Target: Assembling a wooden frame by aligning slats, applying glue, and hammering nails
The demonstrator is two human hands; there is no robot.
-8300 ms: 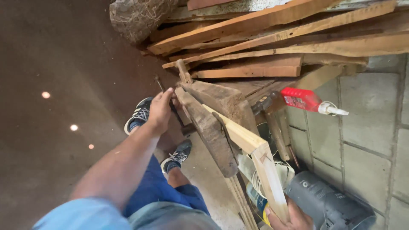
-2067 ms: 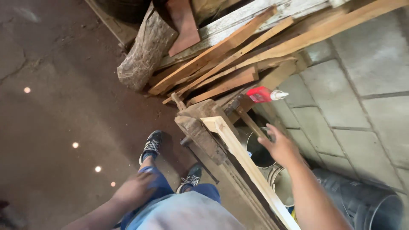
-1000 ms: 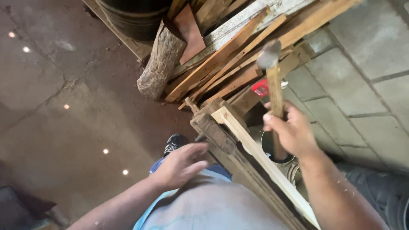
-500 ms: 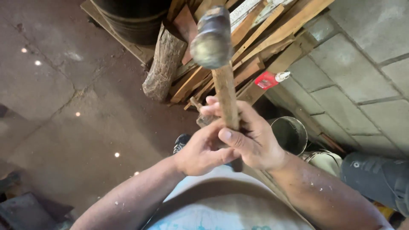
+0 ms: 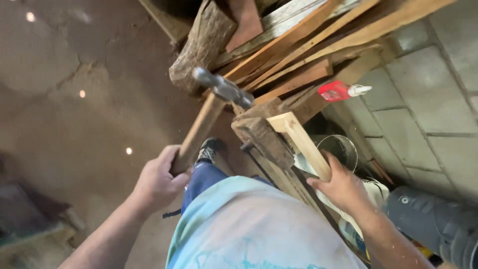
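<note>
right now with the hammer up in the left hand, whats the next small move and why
Probably bring the hammer down on the end of the pale wood strip. The left hand grips its handle, the head hangs beside that end, and the right hand steadies the strip.

The left hand is gripping the lower end of the wooden handle of a hammer, whose metal head is pointing up and right, just beside the end of a dark, weathered wooden block. The right hand is closing around a pale wooden strip that is lying along that block. Behind them, long boards are leaning in a stack against a rough log. A red glue bottle is resting near the boards, above a metal can. One shoe is showing on the concrete floor.
</note>
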